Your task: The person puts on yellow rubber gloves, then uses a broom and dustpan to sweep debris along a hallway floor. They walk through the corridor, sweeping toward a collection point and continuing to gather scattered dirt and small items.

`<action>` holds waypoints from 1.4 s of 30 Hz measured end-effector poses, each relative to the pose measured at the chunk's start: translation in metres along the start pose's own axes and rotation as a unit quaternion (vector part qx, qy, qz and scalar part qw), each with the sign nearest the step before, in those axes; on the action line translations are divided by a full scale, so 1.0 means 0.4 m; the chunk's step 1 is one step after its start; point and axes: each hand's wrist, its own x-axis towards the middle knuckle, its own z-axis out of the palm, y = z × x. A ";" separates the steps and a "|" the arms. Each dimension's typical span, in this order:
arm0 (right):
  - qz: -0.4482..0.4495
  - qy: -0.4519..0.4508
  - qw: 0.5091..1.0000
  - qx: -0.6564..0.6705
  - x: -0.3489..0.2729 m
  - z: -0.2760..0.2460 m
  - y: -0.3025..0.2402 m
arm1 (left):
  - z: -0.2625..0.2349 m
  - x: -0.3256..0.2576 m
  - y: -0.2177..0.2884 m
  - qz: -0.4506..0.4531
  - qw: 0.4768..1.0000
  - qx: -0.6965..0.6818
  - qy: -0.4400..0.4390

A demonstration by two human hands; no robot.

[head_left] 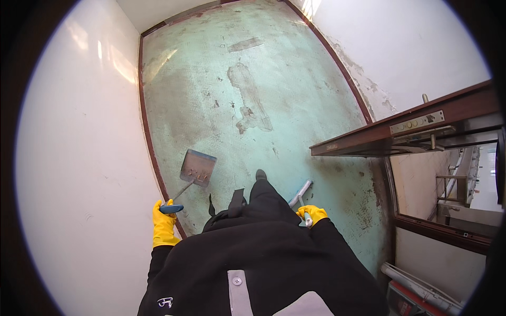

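My left hand (164,224), in a yellow rubber glove, is closed around the blue grip of a long-handled dustpan (197,167). The pan lies low over the floor by the left wall, with reddish-brown debris in it. On the other side, my right hand (314,213), gloved in yellow too, grips the pale handle of a broom (300,193). The broom's narrow whitish head is close to the floor, right of my dark shoe (261,174). Part of its handle is hidden behind the glove.
Worn green floor (200,105) with bare grey patches stretches ahead between white walls edged in dark red skirting. A brown door (369,137) with a metal lock stands open at right. A window (448,184) is beyond it; whitish rolls (421,289) lie at lower right.
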 end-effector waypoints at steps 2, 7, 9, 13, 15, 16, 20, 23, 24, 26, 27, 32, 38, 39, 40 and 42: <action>-0.054 0.005 0.998 -0.023 0.063 0.037 -0.049 | 0.061 0.041 0.060 -0.003 1.000 -0.028 -0.013; 0.151 -0.132 0.976 0.084 0.327 0.096 -0.231 | 0.152 0.142 0.178 0.019 0.998 -0.054 0.007; 0.167 -0.135 0.972 0.100 0.404 0.093 -0.305 | 0.170 0.158 0.202 0.019 0.997 -0.072 0.028; 0.145 -0.169 0.957 0.186 0.630 0.078 -0.546 | 0.290 0.209 0.292 0.017 0.997 -0.060 0.037; 0.215 -0.164 0.914 0.304 0.784 0.068 -0.690 | 0.391 0.251 0.363 0.013 0.996 -0.064 0.053; 0.159 -0.166 0.913 0.338 0.839 0.066 -0.742 | 0.435 0.266 0.388 0.010 0.997 -0.068 0.043; 0.164 -0.138 0.893 0.396 1.015 0.082 -0.894 | 0.530 0.275 0.455 0.049 0.993 -0.059 0.093; 0.203 -0.129 0.882 0.405 1.089 0.094 -0.975 | 0.559 0.289 0.504 0.071 0.985 -0.032 0.155; 0.215 -0.101 0.875 0.423 1.105 0.099 -1.001 | 0.578 0.312 0.535 0.067 0.989 -0.038 0.125; 0.150 -0.049 0.875 0.457 1.115 0.108 -1.038 | 0.646 0.396 0.613 0.060 0.994 -0.056 0.077; 0.077 -0.033 0.879 0.470 1.112 0.110 -1.049 | 0.689 0.449 0.656 0.059 0.995 -0.048 0.067; 0.094 -0.003 0.907 0.410 1.051 0.128 -1.019 | 0.880 0.644 0.832 0.000 0.997 -0.030 0.069; 0.181 -0.038 0.881 0.436 1.091 0.143 -1.019 | 1.192 0.795 0.965 0.001 1.000 0.002 0.005; 0.047 -0.030 0.961 0.272 1.107 0.151 -1.042 | 1.242 0.810 0.985 0.013 1.000 0.002 0.009; -0.061 -0.042 0.994 0.080 1.119 0.160 -1.067 | 1.289 0.822 1.004 0.025 1.000 0.001 0.014; -0.012 0.000 0.977 0.211 1.149 0.178 -1.135 | 1.376 0.840 1.041 0.025 1.000 0.010 0.000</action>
